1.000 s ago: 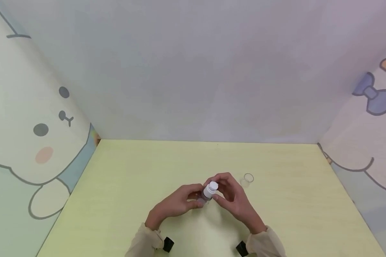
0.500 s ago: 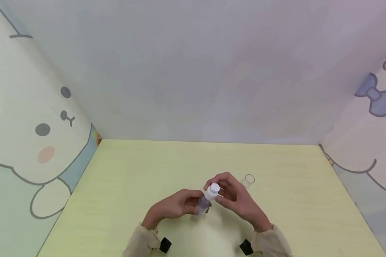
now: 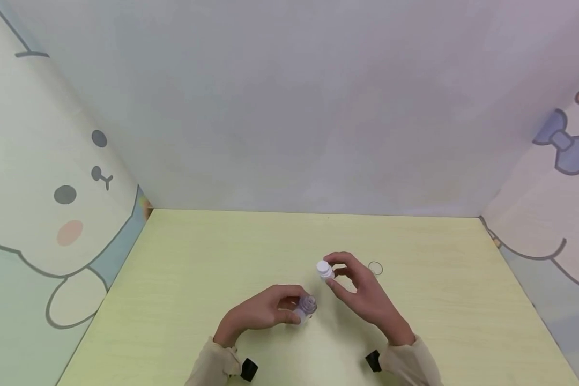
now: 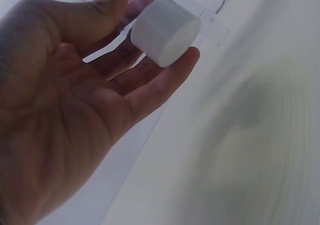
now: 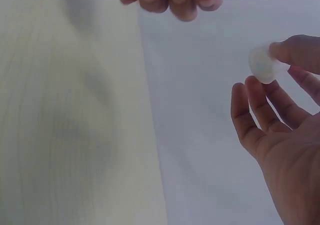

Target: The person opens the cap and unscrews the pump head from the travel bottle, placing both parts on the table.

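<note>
In the head view my left hand (image 3: 270, 308) grips a small clear bottle (image 3: 307, 304) with a lilac tint, its threaded neck bare and facing up. The bottle's white bottom part (image 4: 165, 32) shows between my fingers in the left wrist view. My right hand (image 3: 362, 289) pinches a white cap (image 3: 325, 269) between thumb and fingertips, up and to the right of the bottle and apart from it. The cap's pale round underside (image 5: 262, 65) shows in the right wrist view. There the left hand's fingers hide most of the bottle.
A clear open cup-like cover (image 3: 375, 268) with a dark rim stands on the pale yellow table (image 3: 212, 246), just beyond my right hand. A grey wall (image 3: 289, 107) rises behind the table. Cartoon-printed panels (image 3: 67, 279) flank it on both sides.
The white cap has come off the bottle's neck and moved up and away with my right hand. My left hand has tilted the bottle and brought it slightly toward me.
</note>
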Demonstrator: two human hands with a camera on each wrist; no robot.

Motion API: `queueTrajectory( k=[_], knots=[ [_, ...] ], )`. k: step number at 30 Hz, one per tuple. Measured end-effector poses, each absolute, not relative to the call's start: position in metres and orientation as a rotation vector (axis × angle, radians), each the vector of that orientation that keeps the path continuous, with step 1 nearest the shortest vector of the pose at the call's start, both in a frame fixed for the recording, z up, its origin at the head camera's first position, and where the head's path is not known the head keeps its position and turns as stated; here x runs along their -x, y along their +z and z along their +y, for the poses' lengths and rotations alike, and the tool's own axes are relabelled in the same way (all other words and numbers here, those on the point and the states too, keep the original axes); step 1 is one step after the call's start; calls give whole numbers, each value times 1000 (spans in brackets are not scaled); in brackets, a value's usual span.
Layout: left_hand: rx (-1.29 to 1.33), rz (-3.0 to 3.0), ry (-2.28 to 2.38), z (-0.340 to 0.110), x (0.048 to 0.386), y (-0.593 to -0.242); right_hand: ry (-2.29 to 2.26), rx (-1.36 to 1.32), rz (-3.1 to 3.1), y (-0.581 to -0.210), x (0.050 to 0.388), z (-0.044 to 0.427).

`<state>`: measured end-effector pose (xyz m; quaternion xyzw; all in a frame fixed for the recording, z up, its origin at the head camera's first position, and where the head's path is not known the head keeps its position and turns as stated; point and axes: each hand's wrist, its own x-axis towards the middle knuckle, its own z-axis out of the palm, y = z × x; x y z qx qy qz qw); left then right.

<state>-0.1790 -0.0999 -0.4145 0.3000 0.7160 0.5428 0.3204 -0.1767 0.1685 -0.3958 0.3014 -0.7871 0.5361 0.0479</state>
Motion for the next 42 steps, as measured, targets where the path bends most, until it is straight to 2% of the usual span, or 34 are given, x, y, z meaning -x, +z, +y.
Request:
queueTrajectory(
  k=[9,17,42],
  knots=[
    [-789,1918,1431,-105,178,-418,933,-921,-2627,-408,192,168],
    [-806,1941,1433,-108,180,-422,651,-866,-2739,-421,198,167],
    [-749,2183,1480,-112,185,-433,546,-801,-2863,-435,200,168]
  ],
)
